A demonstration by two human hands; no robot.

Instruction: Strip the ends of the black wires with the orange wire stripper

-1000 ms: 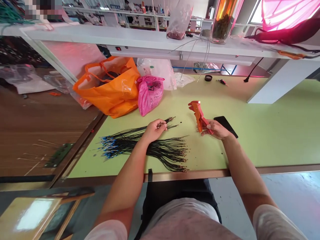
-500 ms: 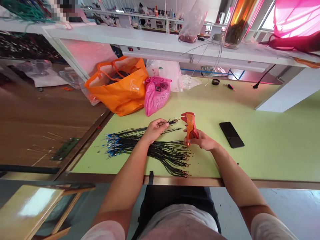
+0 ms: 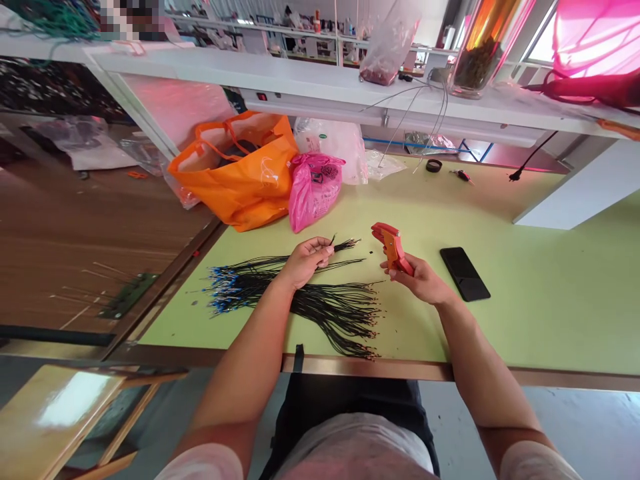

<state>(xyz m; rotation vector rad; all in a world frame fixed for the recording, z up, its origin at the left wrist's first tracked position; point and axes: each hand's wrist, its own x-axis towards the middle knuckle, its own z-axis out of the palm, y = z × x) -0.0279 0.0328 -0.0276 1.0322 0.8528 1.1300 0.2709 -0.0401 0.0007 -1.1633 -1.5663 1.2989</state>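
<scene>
My left hand is closed on a small bunch of black wires, whose tips stick out to the right past the fingers. One wire end stands up at the fingertips. Under my left forearm, many more black wires lie spread on the green table, with blue ends at the left and bare copper-coloured tips at the right. My right hand is wrapped round a red and orange wire stripper. Its head points up and left, apart from the wires.
A black phone lies right of my right hand on the green table. An orange bag and a pink bag stand behind the wires. A white shelf spans the back.
My right hand has moved right with the stripper, which now tilts further left. A small dark bit now shows on the table between the hands. My left hand has barely moved.
</scene>
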